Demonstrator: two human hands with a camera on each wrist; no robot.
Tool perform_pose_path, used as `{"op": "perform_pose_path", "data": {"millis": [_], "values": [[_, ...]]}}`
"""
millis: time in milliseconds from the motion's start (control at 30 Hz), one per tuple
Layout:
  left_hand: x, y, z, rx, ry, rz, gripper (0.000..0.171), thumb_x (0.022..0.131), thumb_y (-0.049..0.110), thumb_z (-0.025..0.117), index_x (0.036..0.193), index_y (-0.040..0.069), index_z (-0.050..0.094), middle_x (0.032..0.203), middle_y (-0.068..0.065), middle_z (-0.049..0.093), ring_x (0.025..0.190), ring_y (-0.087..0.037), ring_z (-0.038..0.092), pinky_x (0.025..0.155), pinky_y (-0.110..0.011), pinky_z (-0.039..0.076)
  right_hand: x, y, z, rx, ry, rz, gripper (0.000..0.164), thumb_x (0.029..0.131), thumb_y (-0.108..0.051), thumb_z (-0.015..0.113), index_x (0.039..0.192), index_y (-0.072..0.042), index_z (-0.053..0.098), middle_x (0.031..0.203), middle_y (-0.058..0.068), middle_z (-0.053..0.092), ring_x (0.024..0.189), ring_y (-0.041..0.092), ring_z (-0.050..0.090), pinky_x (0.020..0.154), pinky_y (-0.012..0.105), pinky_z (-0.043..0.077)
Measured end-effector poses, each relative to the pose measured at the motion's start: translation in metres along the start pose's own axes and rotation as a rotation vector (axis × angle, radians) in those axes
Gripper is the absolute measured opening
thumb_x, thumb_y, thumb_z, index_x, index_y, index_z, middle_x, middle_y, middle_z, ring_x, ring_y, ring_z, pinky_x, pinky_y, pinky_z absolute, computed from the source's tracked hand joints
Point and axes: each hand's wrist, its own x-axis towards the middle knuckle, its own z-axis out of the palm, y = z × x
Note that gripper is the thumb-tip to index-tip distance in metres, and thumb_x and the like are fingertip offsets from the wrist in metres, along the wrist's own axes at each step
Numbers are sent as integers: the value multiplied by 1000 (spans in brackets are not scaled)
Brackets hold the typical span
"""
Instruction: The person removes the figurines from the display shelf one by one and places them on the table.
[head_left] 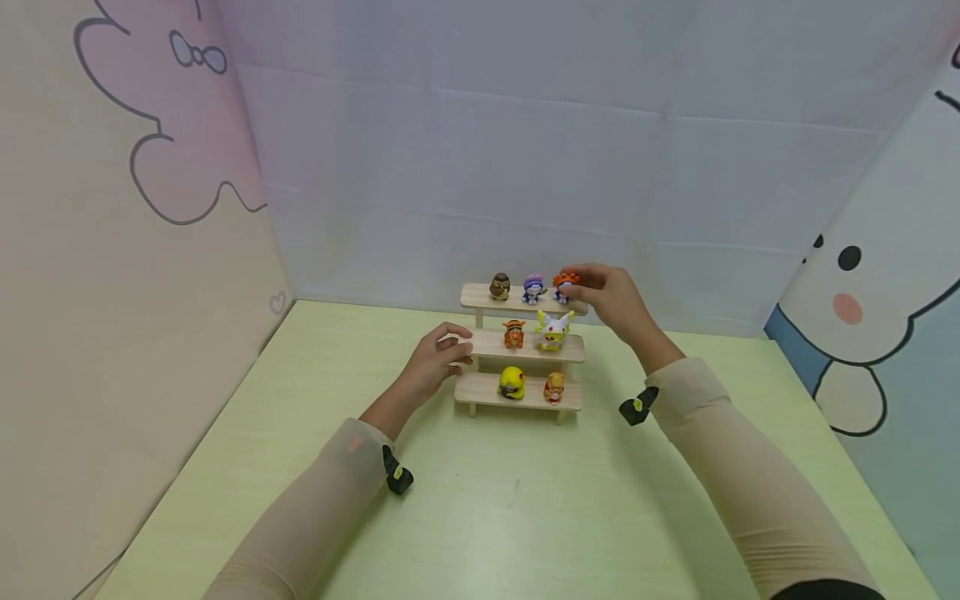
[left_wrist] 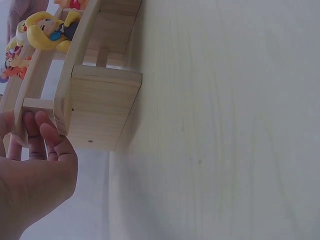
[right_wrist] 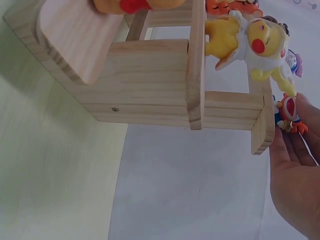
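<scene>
A three-tier wooden display stand (head_left: 487, 343) bears several small figurines. My right hand (head_left: 617, 302) pinches a blue figurine with a red-orange top (head_left: 564, 286) at the right end of the top tier; in the right wrist view this figurine (right_wrist: 288, 112) is between thumb and fingers. At the stand's left side, my left hand (head_left: 431, 363) holds the end of the middle tier, its fingers (left_wrist: 37, 135) curled against the wood. Beside the pinched figurine stand a purple-capped blue figurine (head_left: 533, 288) and a brown owl figurine (head_left: 499, 287).
On the middle tier are an orange tiger figurine (head_left: 513, 334) and a white-and-yellow eared one (head_left: 554, 331). A yellow figurine (head_left: 512, 382) and an orange bear figurine (head_left: 554, 387) stand on the bottom tier. The light table (head_left: 480, 508) meets a pale cloth backdrop (head_left: 465, 167).
</scene>
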Motion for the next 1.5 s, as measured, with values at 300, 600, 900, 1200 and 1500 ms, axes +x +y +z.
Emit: {"op": "perform_pose_path", "data": {"millis": [300, 600, 900, 1200, 1500], "values": [[-1, 1, 0, 2, 11, -11, 17, 103, 10, 64, 120, 10, 60, 90, -2, 58, 86, -18, 65, 69, -29, 50, -1, 2, -3, -6, 8, 4, 43, 100, -26, 72, 140, -11, 65, 135, 14, 66, 123, 29, 59, 100, 51, 44], [0, 0, -2, -1, -5, -12, 18, 104, 12, 64, 121, 10, 60, 91, -2, 59, 87, -18, 66, 71, -30, 49, -5, 7, -9, 5, 15, -6, 43, 99, -27, 73, 138, -11, 66, 134, 13, 67, 122, 27, 59, 102, 49, 46], [-1, 1, -2, 0, -15, -6, 20, 104, 13, 63, 123, 8, 59, 90, -1, 59, 87, -17, 66, 72, -30, 49, -9, 11, -17, -32, 30, 4, 43, 99, -28, 72, 139, -12, 65, 136, 15, 65, 124, 29, 60, 107, 51, 45], [0, 0, -1, -7, -15, -2, 16, 104, 11, 63, 120, 12, 59, 89, 1, 60, 86, -17, 66, 71, -30, 49, -17, 18, -27, -24, 37, 13, 46, 99, -32, 72, 140, -11, 64, 136, 12, 66, 124, 26, 61, 109, 48, 46], [-1, -1, -1, -19, -24, -7, 16, 104, 10, 63, 119, 12, 60, 90, -1, 60, 87, -18, 65, 70, -29, 49, -29, 23, -38, -50, 48, 23, 50, 99, -37, 70, 141, -12, 63, 137, 13, 64, 121, 25, 60, 108, 50, 46]]}}
